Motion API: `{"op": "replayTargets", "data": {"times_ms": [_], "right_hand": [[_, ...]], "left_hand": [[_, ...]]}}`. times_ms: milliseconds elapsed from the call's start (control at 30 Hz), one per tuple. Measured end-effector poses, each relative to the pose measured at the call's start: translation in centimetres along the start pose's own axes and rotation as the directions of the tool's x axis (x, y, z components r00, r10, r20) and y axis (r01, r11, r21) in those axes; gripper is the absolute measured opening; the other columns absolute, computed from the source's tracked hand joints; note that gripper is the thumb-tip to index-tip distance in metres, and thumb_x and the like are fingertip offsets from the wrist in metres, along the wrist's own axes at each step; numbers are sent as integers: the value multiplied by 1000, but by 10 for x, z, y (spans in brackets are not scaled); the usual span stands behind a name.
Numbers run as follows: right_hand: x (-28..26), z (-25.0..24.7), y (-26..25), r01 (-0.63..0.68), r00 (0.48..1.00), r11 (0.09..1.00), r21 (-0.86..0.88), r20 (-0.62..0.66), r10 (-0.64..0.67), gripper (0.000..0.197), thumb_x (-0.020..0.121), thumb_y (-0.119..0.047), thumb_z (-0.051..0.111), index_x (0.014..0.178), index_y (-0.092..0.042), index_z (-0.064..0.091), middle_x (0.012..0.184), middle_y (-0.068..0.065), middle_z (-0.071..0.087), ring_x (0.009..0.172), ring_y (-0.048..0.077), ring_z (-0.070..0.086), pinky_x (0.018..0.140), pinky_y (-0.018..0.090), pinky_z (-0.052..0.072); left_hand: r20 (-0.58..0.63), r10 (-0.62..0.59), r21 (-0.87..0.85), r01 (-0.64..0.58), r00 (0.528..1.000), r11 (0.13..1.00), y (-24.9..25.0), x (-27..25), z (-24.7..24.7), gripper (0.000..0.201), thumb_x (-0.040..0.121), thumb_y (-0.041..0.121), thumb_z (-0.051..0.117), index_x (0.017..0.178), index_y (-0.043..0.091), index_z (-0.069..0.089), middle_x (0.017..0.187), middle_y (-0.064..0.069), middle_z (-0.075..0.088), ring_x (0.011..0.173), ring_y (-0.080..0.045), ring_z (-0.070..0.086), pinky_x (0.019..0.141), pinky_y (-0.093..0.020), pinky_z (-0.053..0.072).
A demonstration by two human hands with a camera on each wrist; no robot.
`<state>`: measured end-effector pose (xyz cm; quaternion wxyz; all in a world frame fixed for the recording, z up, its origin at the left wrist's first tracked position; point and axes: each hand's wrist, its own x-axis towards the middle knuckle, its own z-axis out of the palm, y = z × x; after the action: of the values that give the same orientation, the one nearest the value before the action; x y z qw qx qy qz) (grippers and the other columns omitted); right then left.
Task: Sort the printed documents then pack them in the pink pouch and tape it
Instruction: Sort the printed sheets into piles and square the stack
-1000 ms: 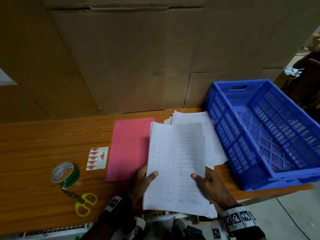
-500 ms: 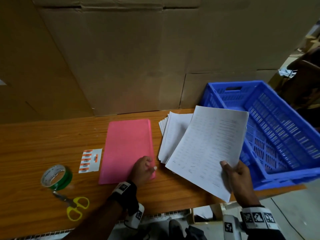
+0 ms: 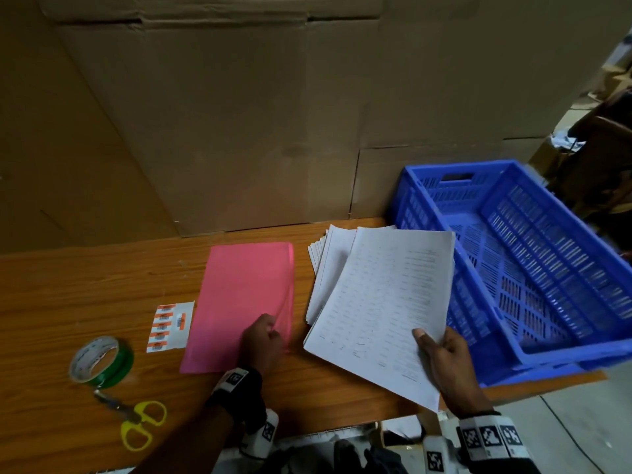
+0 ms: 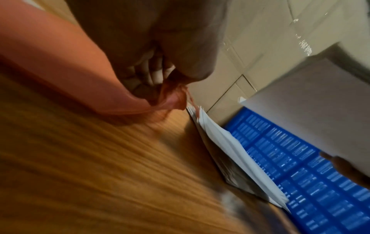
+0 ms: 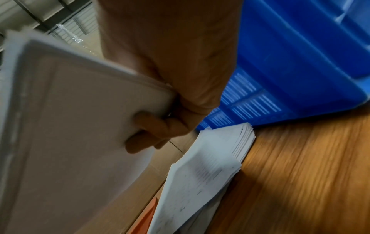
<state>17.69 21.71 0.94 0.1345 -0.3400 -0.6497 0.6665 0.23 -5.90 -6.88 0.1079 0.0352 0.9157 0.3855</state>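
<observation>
The pouch (image 3: 244, 302) is lying flat on the table (image 3: 68, 289), with the label sheet (image 3: 170, 326) just beside it on the left. Nearer the front edge, the tape roll (image 3: 101, 361) is sitting behind the scissors (image 3: 136, 419). Right of the pouch, the paper stack (image 3: 330, 265) is resting against the crate (image 3: 533, 265). Cardboard (image 3: 239, 114) is standing behind everything.

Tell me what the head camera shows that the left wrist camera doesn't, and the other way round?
Only the head view shows the green tape roll, yellow scissors, label sheet and the whole right hand holding a sheaf of papers. Only the left wrist view shows, close up, the left hand pinching the pink pouch at its edge. Both show the pouch, the paper pile, the blue crate and the wooden table.
</observation>
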Motion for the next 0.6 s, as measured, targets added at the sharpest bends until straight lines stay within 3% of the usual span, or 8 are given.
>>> {"op": "replayTargets", "data": {"times_ms": [133,200,267,367,433,500,567,600], "right_hand": [[11,9,-6,-67,994,998,-11,87,68,20,97,-2,59,116,0,63,104,12,73,87,21,72,62,23,56],[16,17,-12,-97,985,995,-18,139,98,15,97,-1,59,110,-5,65,98,7,74,78,17,73,56,18,55],[23,24,-16,-131,967,991,-27,217,134,17,97,-3,61,111,-9,67,98,4,77,81,16,75,60,20,57],[32,38,-26,-238,903,971,-29,362,232,24,96,-3,61,119,-6,67,111,10,76,98,26,74,76,33,61],[35,47,-35,-272,851,962,-34,457,257,25,94,0,61,118,-2,68,112,13,75,100,29,73,75,31,61],[38,57,-42,-271,805,961,-53,535,256,32,85,-6,72,117,-1,68,113,14,75,102,29,73,74,28,60],[43,64,-43,-263,772,961,-83,580,261,49,73,-14,84,118,-2,69,114,13,74,104,30,72,76,29,60],[46,69,-43,-254,769,962,-101,583,264,46,76,-14,82,118,-3,70,115,13,74,104,30,72,78,31,60]], "left_hand": [[-123,171,-58,-179,977,982,-9,-5,-24,49,88,-7,45,129,15,57,114,1,64,100,-17,61,85,-29,52],[-171,295,6,-298,940,954,-13,-4,-37,49,82,-6,43,121,13,65,111,2,65,100,-18,62,88,-24,47],[-171,401,88,-392,900,916,-18,-3,-47,43,76,8,39,100,6,74,97,-8,70,87,-26,68,81,-23,45],[-122,408,99,-398,905,912,-22,-5,-59,45,75,17,39,99,4,74,95,-11,68,86,-26,67,81,-27,46],[-93,405,114,-395,909,912,-22,-7,-66,39,76,11,51,109,5,70,103,-9,66,95,-25,64,86,-28,47],[-92,437,147,-422,895,895,-25,-9,-71,41,78,2,64,119,6,65,111,-9,63,103,-25,63,91,-32,48],[-91,476,161,-459,875,874,-25,-13,-76,41,84,5,66,124,8,62,118,-9,62,108,-24,61,94,-35,49],[-88,492,162,-475,866,865,-24,-16,-79,39,87,9,63,126,10,60,120,-8,61,110,-23,59,95,-36,49]]}}
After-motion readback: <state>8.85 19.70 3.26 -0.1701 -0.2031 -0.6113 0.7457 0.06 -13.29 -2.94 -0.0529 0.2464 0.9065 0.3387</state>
